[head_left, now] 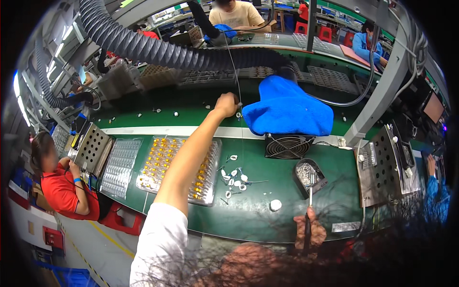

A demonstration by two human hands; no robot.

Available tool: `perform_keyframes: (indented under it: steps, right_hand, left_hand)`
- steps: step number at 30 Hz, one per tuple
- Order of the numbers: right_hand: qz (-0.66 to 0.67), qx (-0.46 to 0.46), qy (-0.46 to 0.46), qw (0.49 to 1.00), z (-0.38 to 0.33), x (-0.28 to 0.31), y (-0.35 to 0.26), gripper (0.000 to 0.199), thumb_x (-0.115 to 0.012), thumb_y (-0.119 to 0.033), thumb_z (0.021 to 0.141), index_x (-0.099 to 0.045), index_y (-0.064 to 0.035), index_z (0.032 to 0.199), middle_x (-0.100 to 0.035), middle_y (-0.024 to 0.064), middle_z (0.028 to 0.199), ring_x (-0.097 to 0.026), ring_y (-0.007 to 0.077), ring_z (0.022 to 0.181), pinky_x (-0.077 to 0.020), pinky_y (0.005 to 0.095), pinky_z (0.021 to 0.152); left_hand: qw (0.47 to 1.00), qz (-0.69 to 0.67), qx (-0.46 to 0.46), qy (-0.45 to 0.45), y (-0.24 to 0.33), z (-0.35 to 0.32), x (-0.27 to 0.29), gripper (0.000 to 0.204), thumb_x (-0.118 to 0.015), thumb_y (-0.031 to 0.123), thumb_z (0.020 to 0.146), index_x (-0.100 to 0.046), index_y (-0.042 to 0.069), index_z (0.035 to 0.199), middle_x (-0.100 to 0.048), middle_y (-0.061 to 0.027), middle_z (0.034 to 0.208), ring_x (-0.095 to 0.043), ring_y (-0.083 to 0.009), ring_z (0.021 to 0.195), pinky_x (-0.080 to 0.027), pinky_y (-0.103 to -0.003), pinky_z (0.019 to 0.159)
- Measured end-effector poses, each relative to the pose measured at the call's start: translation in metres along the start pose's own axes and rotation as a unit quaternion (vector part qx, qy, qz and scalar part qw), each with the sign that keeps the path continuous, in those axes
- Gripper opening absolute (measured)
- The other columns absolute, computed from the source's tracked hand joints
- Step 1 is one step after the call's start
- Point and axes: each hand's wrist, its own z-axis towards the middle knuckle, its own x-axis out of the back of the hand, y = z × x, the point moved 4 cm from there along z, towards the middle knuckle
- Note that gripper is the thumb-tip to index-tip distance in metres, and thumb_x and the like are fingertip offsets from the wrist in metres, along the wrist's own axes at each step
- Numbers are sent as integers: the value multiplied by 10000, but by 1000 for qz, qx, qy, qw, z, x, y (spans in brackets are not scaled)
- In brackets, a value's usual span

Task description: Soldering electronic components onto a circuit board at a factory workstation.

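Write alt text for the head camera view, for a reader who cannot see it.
Seen from above, a person's left hand reaches across a green workbench toward a thin wire beside a folded blue cloth, while the right hand holds a slim metal tool whose tip is in a small black tray. A clear plastic tray of amber parts lies below the outstretched arm.

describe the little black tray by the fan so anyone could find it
Start at the big blue cloth on the green bench; below it sits a black fan. Just right of the fan is the small black tray, the only dark container there, holding shiny metal bits.
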Motion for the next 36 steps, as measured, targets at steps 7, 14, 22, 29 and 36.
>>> perform_keyframes:
  steps: [7, 14, 22, 29, 36]
  right_hand:
    - [12, 18, -24, 999, 14, 5, -11, 484, -752, 25, 864, -591, 79, 1318, -725, 155, 785, -710, 293, 660, -565, 375, 647]
    - [-41, -11, -61, 997, 0, 3, -2, 479, -737, 8, 892, -571, 70, 1337, -720, 155, 786, -697, 299, 646, -557, 383, 633]
    - [3, 29, -11, 1000, 7, 6, -14, 444, -726, 11, 906, -575, 90, 1315, -714, 161, 774, -701, 299, 644, -562, 383, 629]
    - [-16, -33, 11, 999, 5, 10, -17, 421, -704, 26, 920, -570, 115, 1310, -742, 179, 818, -738, 287, 681, -599, 374, 682]
    - [-49, 32, -20, 998, 26, -10, -43, 257, -592, 11, 1002, -576, -14, 1257, -786, 142, 994, -653, 206, 645, -538, 316, 626]
  left_hand:
    - [892, -372, -55, -250, 29, -66, 72, 286, -726, 127, 980, -703, -49, 1205, -739, -78, 1022, -691, -138, 876, -576, -283, 775]
    - [979, 158, 89, 95, -148, -73, 130, 206, -678, 108, 857, -761, 18, 1022, -745, -239, 1068, -703, -430, 1049, -572, -473, 914]
    - [977, 173, 109, 60, -155, -100, 115, 246, -610, -4, 864, -797, 44, 1017, -755, -221, 1030, -718, -419, 1013, -569, -464, 934]
    - [983, -182, -35, 17, 11, -165, 159, 202, -634, 83, 1001, -742, -33, 1127, -707, -58, 855, -634, -110, 788, -519, -279, 725]
    - [912, -281, -207, -216, 177, -274, 111, 129, -674, -17, 939, -754, 9, 1037, -691, -117, 1025, -675, -254, 937, -531, -345, 845]
